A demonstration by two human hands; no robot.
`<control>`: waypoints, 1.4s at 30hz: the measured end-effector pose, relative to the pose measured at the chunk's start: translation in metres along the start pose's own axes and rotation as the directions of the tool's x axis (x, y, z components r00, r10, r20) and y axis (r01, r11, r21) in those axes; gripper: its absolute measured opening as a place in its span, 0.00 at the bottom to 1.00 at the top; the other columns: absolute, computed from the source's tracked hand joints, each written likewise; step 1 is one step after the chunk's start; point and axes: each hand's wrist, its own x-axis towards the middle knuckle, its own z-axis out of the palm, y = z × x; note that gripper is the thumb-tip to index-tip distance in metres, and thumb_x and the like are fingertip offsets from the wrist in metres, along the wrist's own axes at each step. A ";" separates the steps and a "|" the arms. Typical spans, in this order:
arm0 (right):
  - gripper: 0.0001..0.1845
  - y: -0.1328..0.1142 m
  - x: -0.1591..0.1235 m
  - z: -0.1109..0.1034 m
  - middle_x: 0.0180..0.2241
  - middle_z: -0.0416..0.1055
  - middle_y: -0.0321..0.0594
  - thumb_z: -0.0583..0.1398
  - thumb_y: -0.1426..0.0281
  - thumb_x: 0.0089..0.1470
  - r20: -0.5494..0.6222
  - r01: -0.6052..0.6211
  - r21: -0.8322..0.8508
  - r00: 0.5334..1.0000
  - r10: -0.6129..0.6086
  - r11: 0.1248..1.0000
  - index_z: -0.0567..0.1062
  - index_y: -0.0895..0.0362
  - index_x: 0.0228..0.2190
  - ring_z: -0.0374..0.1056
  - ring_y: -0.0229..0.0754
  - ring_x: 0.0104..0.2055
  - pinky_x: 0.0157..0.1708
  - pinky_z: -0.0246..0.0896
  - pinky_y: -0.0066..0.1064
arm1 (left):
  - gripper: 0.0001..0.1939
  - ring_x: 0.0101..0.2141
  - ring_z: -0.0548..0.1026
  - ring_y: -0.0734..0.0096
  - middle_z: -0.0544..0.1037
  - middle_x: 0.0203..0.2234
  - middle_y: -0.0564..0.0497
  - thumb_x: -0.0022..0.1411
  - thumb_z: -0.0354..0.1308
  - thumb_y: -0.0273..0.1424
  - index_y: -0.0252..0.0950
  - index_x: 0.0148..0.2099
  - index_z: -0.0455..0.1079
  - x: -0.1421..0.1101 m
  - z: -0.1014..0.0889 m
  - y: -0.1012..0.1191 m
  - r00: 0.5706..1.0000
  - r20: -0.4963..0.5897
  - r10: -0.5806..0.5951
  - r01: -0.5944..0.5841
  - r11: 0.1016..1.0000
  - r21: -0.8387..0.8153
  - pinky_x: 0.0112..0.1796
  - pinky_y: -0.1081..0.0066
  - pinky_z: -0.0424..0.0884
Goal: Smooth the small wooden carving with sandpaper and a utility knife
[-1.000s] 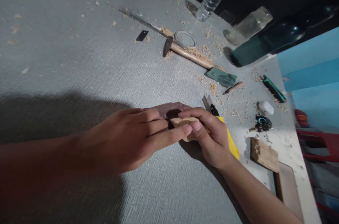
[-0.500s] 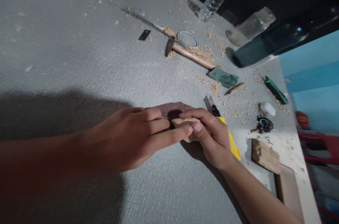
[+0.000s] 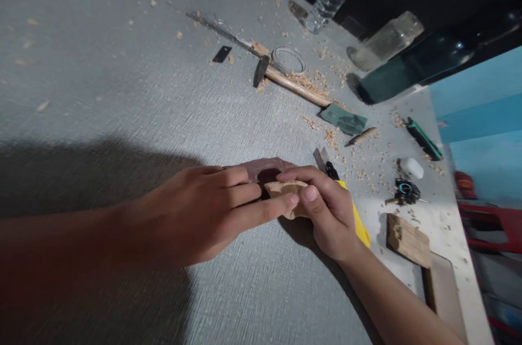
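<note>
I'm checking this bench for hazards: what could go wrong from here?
The exposed metal blade lies close to the right hand and might nick it if it drifts that way. The small wooden piece could slip, as the left hand meets it with just a fingertip.

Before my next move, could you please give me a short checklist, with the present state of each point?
1. Wood piece held in the right hand: ok.
2. Left hand touching the wood piece: ok, with a finger.
3. Left hand gripping the reddish-brown sheet: cannot tell, grip hidden.
4. Metal blades well away from the right hand: not ok, close by.
5. Hammer away from both hands: ok.
6. Table free of wood shavings: not ok.
</note>
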 end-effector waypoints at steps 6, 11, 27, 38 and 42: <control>0.15 0.000 0.001 0.000 0.50 0.84 0.39 0.57 0.58 0.75 0.012 0.010 -0.007 1.000 -0.010 1.000 0.81 0.46 0.53 0.80 0.45 0.50 0.51 0.77 0.39 | 0.38 0.63 0.76 0.59 0.78 0.64 0.45 0.71 0.51 0.17 0.38 0.79 0.56 -0.003 0.005 -0.002 0.999 -0.041 0.009 -0.009 1.000 -0.013 0.59 0.61 0.81; 0.15 0.000 0.001 0.000 0.50 0.83 0.39 0.56 0.59 0.75 0.032 0.012 -0.012 0.999 -0.011 1.000 0.80 0.46 0.54 0.80 0.45 0.51 0.50 0.77 0.39 | 0.39 0.62 0.77 0.59 0.80 0.62 0.44 0.71 0.52 0.18 0.39 0.80 0.53 -0.002 0.004 -0.002 1.000 -0.026 -0.004 0.003 1.000 -0.028 0.57 0.59 0.82; 0.15 0.001 0.001 0.000 0.50 0.83 0.40 0.57 0.60 0.75 0.053 0.022 -0.047 0.998 -0.019 0.999 0.81 0.47 0.54 0.80 0.46 0.52 0.52 0.77 0.41 | 0.36 0.60 0.78 0.61 0.81 0.60 0.45 0.71 0.50 0.17 0.37 0.78 0.59 -0.001 0.004 -0.001 0.999 -0.047 0.001 -0.001 1.000 -0.008 0.53 0.64 0.82; 0.14 0.003 0.000 0.000 0.50 0.84 0.39 0.56 0.66 0.75 0.080 0.047 -0.107 0.996 -0.039 0.993 0.79 0.47 0.55 0.81 0.45 0.49 0.49 0.77 0.39 | 0.36 0.59 0.78 0.60 0.79 0.64 0.46 0.71 0.50 0.18 0.35 0.78 0.57 0.001 0.003 -0.001 0.999 -0.037 0.007 -0.006 1.000 0.015 0.51 0.64 0.82; 0.14 0.004 0.000 0.001 0.50 0.84 0.39 0.57 0.68 0.75 0.085 0.076 -0.127 0.994 -0.065 0.989 0.79 0.47 0.55 0.81 0.44 0.49 0.48 0.77 0.39 | 0.34 0.62 0.76 0.60 0.78 0.65 0.47 0.71 0.49 0.18 0.34 0.77 0.58 0.002 0.002 -0.001 0.999 -0.049 0.016 -0.016 1.000 0.015 0.52 0.64 0.82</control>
